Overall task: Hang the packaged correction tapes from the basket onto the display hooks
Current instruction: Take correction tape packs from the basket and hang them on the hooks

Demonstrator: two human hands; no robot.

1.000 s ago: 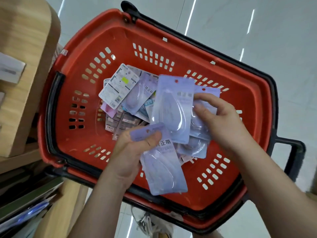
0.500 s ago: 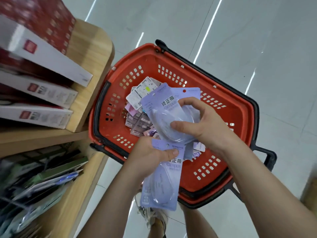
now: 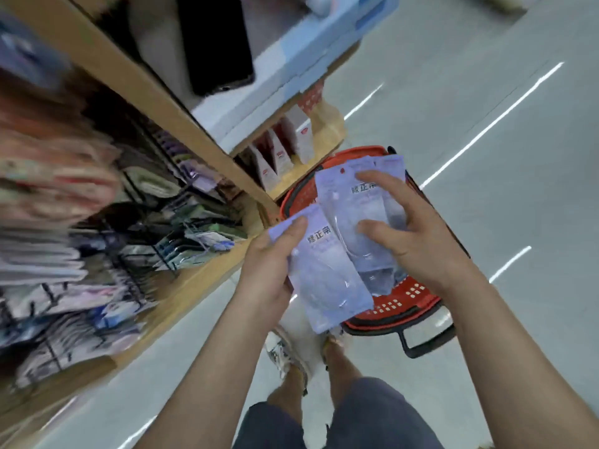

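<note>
Both hands are raised in front of the person, above the near half of the red basket (image 3: 418, 301), which stands on the pale glossy floor (image 3: 486, 189) just beside the rounded end of a wooden shelf unit (image 3: 168, 102). The left hand (image 3: 269, 264) grips a single lavender correction tape packet (image 3: 327, 280) by its upper left corner, thumb pressed flat over the front and fingers hidden behind; the packet hangs tilted, its lower end reaching past the basket's near rim. The right hand (image 3: 418, 234) holds a small stack of packets (image 3: 353, 202) of the same lavender kind, at least two, with the thumb laid across the clear blister on the front and the fingers curled over the right edge and top. The stack's lower left edge overlaps the single packet, so the two lots touch. Whatever lies in the bottom of the basket is covered by the hands and packets. The basket's black handle (image 3: 428, 346) juts out toward the person on the near right side. To the left, the shelf face carries black wire display hooks (image 3: 158, 251) crowded with hanging packaged goods (image 3: 201, 179), all heavily motion-blurred, so the individual items cannot be told apart. On the low end shelf behind the basket stand white boxes with red marks (image 3: 296, 134). Below the hands, dark shorts (image 3: 372, 416) and a light shoe (image 3: 282, 354) show.
</note>
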